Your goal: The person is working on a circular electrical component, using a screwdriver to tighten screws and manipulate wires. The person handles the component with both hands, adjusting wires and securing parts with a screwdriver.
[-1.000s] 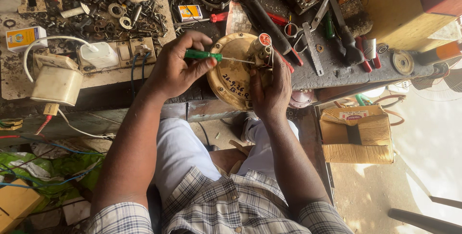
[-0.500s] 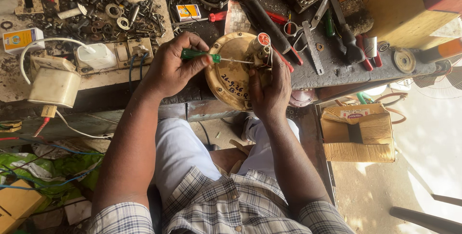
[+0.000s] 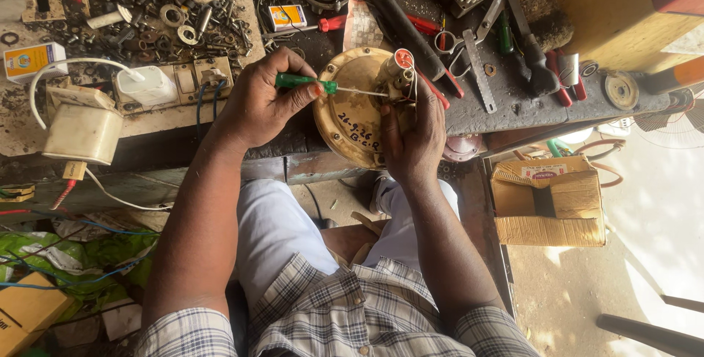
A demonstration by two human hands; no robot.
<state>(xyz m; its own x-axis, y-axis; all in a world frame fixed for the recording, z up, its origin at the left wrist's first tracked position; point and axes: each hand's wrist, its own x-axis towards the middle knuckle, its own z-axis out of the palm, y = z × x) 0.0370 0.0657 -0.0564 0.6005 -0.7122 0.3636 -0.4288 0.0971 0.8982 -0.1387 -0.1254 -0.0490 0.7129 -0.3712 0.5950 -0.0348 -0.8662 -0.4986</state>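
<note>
Left hand [image 3: 257, 104] closed around the green handle of a screwdriver [image 3: 308, 84], thin shaft lying nearly level and pointing right, tip buried among red and white wires [image 3: 416, 82] at a small cylindrical part [image 3: 400, 63] on the upper right of a round, yellowed metal housing [image 3: 352, 111]. Right hand [image 3: 412, 133] clamped on the housing's right edge, thumb over the face, fingers curled behind, grip firm on the disc. Housing propped at the front edge of the counter [image 3: 183, 126], tilted toward the lap, partly overhanging the knees. Likely trouble from here: a slip of the narrow tip off its seat and into the wires, nicking insulation, or a jab toward the right thumb sitting just beside the blade's line. Also possible: the housing pivoting under sideways push, held by one hand only and barely resting on the counter lip, then sliding down into the lap. Left wrist bent slightly, forearm angled up from the lower left, thumb and forefinger pinching near the handle's front end. Right forearm rising almost straight from below, wrist cocked inward. Scissors [image 3: 469, 38], loose nuts and washers [image 3: 176, 12], a white plug adapter [image 3: 82, 133] scattered nearby, none touching either hand.
</note>
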